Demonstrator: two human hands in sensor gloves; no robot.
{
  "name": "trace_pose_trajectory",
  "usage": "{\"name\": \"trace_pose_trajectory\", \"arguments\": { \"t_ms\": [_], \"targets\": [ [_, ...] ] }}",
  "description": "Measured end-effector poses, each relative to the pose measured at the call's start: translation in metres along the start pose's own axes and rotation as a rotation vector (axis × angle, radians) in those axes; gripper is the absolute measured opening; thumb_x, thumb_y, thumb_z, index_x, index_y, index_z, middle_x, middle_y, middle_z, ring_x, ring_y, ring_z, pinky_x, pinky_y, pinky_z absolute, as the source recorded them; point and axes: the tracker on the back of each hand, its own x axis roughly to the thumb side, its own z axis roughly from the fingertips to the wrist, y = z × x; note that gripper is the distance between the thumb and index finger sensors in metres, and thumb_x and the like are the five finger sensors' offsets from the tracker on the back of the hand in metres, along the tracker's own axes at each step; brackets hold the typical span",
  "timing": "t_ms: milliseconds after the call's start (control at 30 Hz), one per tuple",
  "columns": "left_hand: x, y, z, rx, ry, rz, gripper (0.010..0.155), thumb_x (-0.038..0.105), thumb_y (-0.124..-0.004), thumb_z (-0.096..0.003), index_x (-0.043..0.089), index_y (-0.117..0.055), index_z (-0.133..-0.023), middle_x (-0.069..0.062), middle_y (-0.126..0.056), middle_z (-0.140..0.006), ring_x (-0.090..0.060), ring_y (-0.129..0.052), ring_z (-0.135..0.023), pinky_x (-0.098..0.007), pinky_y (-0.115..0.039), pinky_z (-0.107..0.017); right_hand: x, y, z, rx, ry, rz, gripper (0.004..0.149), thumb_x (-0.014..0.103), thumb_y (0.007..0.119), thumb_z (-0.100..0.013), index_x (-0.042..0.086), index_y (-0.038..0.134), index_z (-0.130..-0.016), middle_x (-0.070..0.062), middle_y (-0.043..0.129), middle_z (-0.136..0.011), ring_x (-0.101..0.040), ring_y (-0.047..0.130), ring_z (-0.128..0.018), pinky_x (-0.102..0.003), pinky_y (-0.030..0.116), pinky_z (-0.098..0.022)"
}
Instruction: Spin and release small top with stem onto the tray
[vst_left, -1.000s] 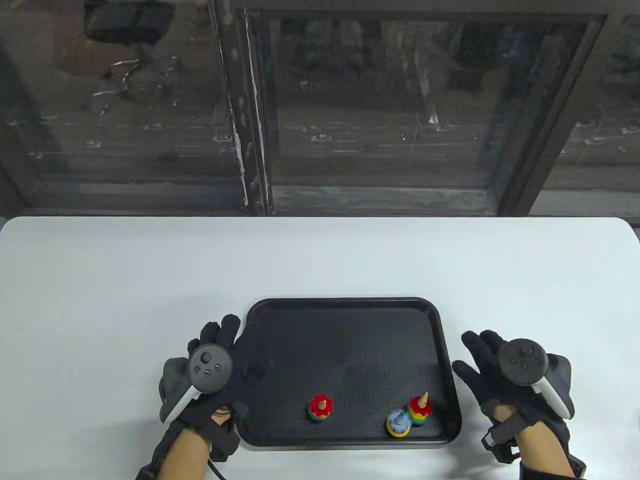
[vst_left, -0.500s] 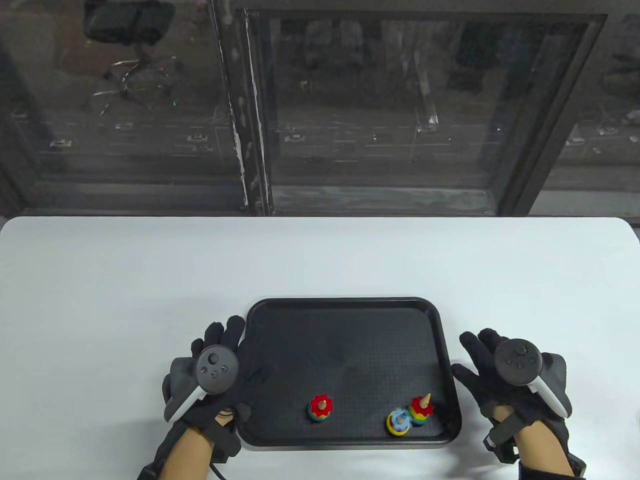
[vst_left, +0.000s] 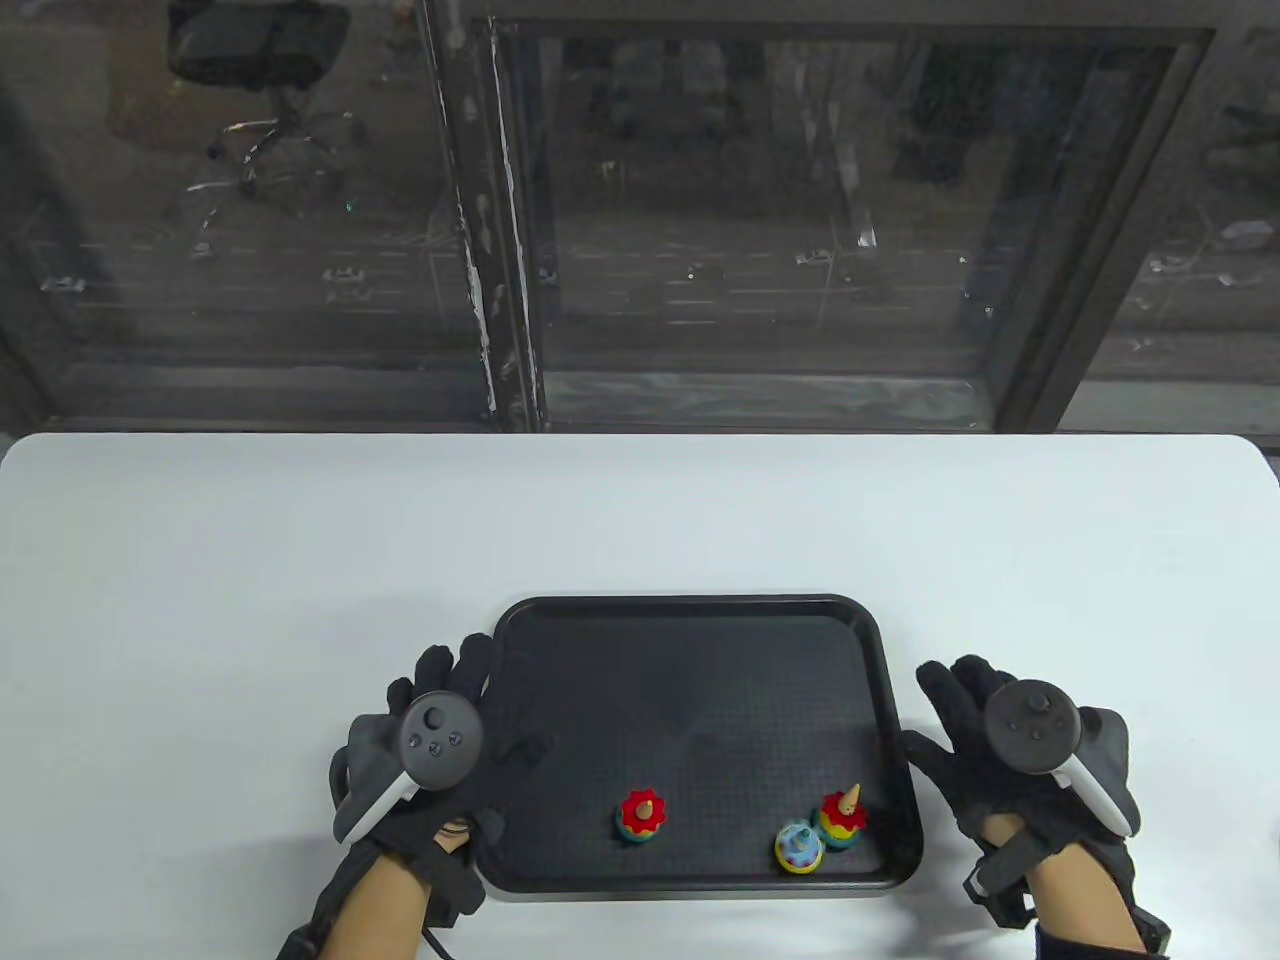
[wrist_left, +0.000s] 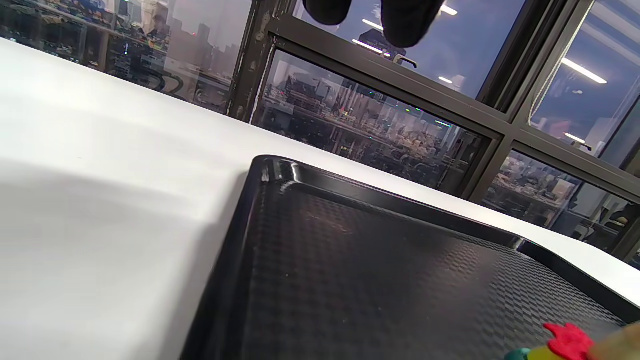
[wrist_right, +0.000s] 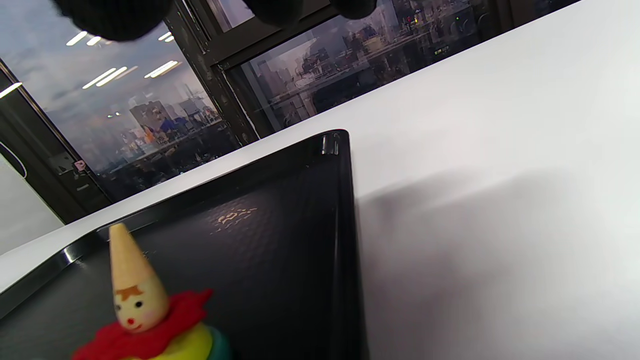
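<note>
Three small painted tops stand on the black tray (vst_left: 690, 610) near its front edge. One with a red collar and short stem (vst_left: 640, 815) sits at the middle. A blue and yellow one (vst_left: 798, 848) leans against a clown-shaped one with a cone stem (vst_left: 842, 815) at the right, which the right wrist view shows close up (wrist_right: 137, 300). My left hand (vst_left: 455, 715) lies flat over the tray's left rim, fingers straight, holding nothing. My right hand (vst_left: 960, 710) rests just right of the tray, fingers spread and empty.
The white table (vst_left: 300, 540) stretches wide behind and to both sides of the tray. A dark window wall runs along its far edge (vst_left: 640, 425). The tray's far half (wrist_left: 380, 270) holds no objects.
My left hand has slid slightly right over the tray's rim, and my right hand has edged a little left. The blue and yellow top looks sharper than before.
</note>
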Motion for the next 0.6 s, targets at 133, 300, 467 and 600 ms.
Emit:
{"name": "trace_pose_trajectory", "arguments": {
  "t_ms": [133, 300, 467, 600],
  "targets": [
    [0.0006, -0.0004, -0.0005, -0.001, -0.006, -0.003, 0.083, 0.078, -0.052, -0.0345, 0.049, -0.044, -0.112, 0.009, -0.025, -0.131, -0.038, -0.018, -0.120, -0.066, -0.023, -0.082, 0.0047, 0.0029, -0.0006, 0.017, -0.010, 0.021, 0.078, 0.068, 0.059, -0.042, 0.039, 0.032, -0.110, -0.008, 0.021, -0.117, -0.043, 0.025, -0.109, -0.069, 0.026, -0.072],
    [0.0008, -0.0009, -0.0007, -0.007, -0.006, -0.002, 0.083, 0.078, -0.052, -0.0348, 0.049, -0.043, -0.112, 0.010, -0.025, -0.131, -0.038, -0.017, -0.120, -0.066, -0.022, -0.082, 0.0069, 0.0046, -0.0008, 0.023, -0.015, 0.034, 0.079, 0.068, 0.059, -0.042, 0.038, 0.032, -0.110, -0.008, 0.020, -0.117, -0.044, 0.025, -0.109, -0.069, 0.026, -0.071],
    [0.0009, -0.0009, -0.0008, -0.006, -0.007, -0.002, 0.083, 0.078, -0.052, -0.0350, 0.050, -0.042, -0.112, 0.010, -0.024, -0.131, -0.038, -0.017, -0.120, -0.065, -0.022, -0.082, 0.0059, 0.0044, -0.0003, 0.022, -0.012, 0.029, 0.079, 0.067, 0.059, -0.042, 0.038, 0.032, -0.110, -0.008, 0.020, -0.117, -0.044, 0.024, -0.109, -0.069, 0.026, -0.071],
    [0.0008, -0.0011, -0.0008, -0.008, -0.011, 0.000, 0.083, 0.078, -0.053, -0.0350, 0.050, -0.041, -0.112, 0.010, -0.024, -0.131, -0.038, -0.016, -0.120, -0.065, -0.022, -0.082, 0.0058, 0.0046, -0.0002, 0.026, -0.014, 0.026, 0.079, 0.068, 0.059, -0.042, 0.038, 0.031, -0.110, -0.008, 0.019, -0.116, -0.043, 0.024, -0.109, -0.069, 0.025, -0.071]
  ]
}}
